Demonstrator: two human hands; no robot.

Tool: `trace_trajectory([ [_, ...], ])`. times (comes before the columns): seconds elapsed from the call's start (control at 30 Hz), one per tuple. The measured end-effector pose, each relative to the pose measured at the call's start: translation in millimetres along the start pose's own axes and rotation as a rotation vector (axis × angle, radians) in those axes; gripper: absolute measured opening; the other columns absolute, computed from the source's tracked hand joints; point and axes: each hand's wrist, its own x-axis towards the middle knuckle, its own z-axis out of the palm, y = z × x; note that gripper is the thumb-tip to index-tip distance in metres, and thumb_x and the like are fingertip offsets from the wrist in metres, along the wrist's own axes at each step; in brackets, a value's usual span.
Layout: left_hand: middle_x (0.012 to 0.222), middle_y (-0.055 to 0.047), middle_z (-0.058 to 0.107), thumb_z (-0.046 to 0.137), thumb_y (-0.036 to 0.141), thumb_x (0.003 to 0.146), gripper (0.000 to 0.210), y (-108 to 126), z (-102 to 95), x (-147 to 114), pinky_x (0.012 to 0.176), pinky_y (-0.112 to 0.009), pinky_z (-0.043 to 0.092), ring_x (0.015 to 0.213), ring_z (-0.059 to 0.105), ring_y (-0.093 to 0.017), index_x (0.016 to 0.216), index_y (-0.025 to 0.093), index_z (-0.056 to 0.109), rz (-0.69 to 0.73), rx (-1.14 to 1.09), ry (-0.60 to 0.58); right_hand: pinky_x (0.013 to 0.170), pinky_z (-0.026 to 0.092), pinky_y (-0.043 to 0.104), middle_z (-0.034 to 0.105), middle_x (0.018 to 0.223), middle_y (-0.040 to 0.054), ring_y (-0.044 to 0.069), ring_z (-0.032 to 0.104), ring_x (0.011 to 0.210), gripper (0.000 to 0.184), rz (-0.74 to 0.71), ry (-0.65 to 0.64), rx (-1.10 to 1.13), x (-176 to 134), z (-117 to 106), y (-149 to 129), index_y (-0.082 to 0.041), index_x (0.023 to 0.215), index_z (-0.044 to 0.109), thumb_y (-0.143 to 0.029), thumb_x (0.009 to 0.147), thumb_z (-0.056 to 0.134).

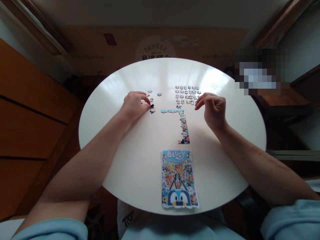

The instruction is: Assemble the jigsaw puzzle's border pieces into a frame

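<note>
My left hand (137, 104) is well to the left of the joined jigsaw strip (185, 126), thumb and forefinger seemingly pinched on a dark puzzle piece (152, 105). A small scatter of loose pieces (150, 91) lies around those fingertips, left of the strip and partly behind my hand, so I can't count them all; one lone piece (159, 94) sits a little apart, just beyond the strip's left end. The strip itself lies on the round white table (112, 140): a pale blue arm runs across to a corner, then a busier, many-coloured column comes down towards me, with a short jut to the left at its foot. I judge that the joining is at an early stage: part of the top and what looks like the whole right side are linked, while the left side, most of the bottom and the middle are left. Nearer me than the strip is the Bluey picture sheet (179, 180). Beyond the strip, loose pieces stand in rows (185, 92), none linked that I can see. My right hand (212, 106), right of the strip, has its fingers bent beside those rows; I can't tell whether they grip anything.
</note>
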Motion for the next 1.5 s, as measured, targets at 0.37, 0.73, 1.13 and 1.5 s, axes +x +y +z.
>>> trace_trajectory([
  [0.37, 0.086, -0.005, 0.072, 0.071, 0.026, 0.081, 0.016, 52.7, -27.6, -19.8, 0.087, -0.040, 0.057, 0.091, 0.071, -0.021, 0.094, 0.018, 0.076, 0.040, -0.431, -0.213, 0.065, 0.049, 0.032, 0.068, 0.067, 0.0030, 0.014, 0.063, 0.066, 0.046, -0.137, -0.303, -0.089, 0.5, -5.9, -12.5, -0.022, 0.061, 0.072, -0.040, 0.099, 0.052],
  [0.73, 0.075, -0.003, 0.077, 0.072, 0.029, 0.076, 0.018, 97.9, -15.4, -42.4, 0.066, -0.032, 0.054, 0.067, 0.068, -0.018, 0.089, 0.020, 0.081, -0.060, -0.484, -0.718, 0.053, 0.042, 0.024, 0.072, 0.076, 0.0027, 0.010, 0.057, 0.060, 0.020, -0.243, -0.765, -0.092, 10.2, -15.5, -5.3, -0.019, 0.076, 0.076, -0.031, 0.091, 0.070],
  [1.13, 0.082, -0.005, 0.078, 0.070, 0.028, 0.077, 0.024, 95.6, -12.3, -41.4, 0.071, -0.028, 0.048, 0.075, 0.067, -0.017, 0.094, 0.018, 0.081, -0.054, -0.447, -0.811, 0.064, 0.049, 0.023, 0.074, 0.086, 0.0048, 0.011, 0.063, 0.070, 0.010, -0.193, -1.016, -0.060, 6.7, -15.3, -14.2, -0.018, 0.087, 0.079, -0.021, 0.087, 0.070],
  [1.5, 0.082, -0.004, 0.076, 0.071, 0.030, 0.074, 0.021, 93.8, -10.5, -42.7, 0.069, -0.027, 0.047, 0.077, 0.066, -0.017, 0.089, 0.017, 0.077, -0.013, -0.472, -0.854, 0.062, 0.047, 0.023, 0.071, 0.080, 0.0025, 0.009, 0.059, 0.065, 0.011, -0.165, -1.112, -0.035, 2.6, -12.1, -22.7, -0.018, 0.088, 0.081, -0.016, 0.085, 0.070],
])
